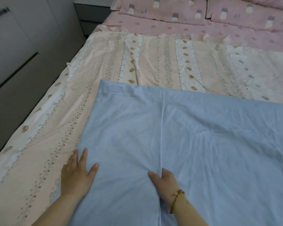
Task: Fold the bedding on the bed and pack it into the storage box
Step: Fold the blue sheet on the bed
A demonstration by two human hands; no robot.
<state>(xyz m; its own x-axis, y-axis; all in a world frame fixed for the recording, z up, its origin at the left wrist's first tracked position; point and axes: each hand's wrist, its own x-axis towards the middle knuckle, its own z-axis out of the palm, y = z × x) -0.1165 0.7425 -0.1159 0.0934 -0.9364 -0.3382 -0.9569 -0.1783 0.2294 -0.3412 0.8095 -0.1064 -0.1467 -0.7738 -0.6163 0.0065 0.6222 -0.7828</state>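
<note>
A light blue sheet (194, 136) lies spread over the near half of the bed, with a crease running down its middle. Under it lies a cream and peach patterned quilt cover (137, 62). My left hand (77, 173) rests flat with fingers apart on the blue sheet's left edge. My right hand (165, 181), with a gold bracelet on the wrist, pinches a fold of the blue sheet at the crease; its fingers are partly tucked under the fabric. No storage box is in view.
Two pink pillows (162, 10) lie at the head of the bed on a pink dotted sheet (178, 30). A grey wardrobe (15, 54) runs along the left side, with a grey nightstand (91, 13) at the far left corner.
</note>
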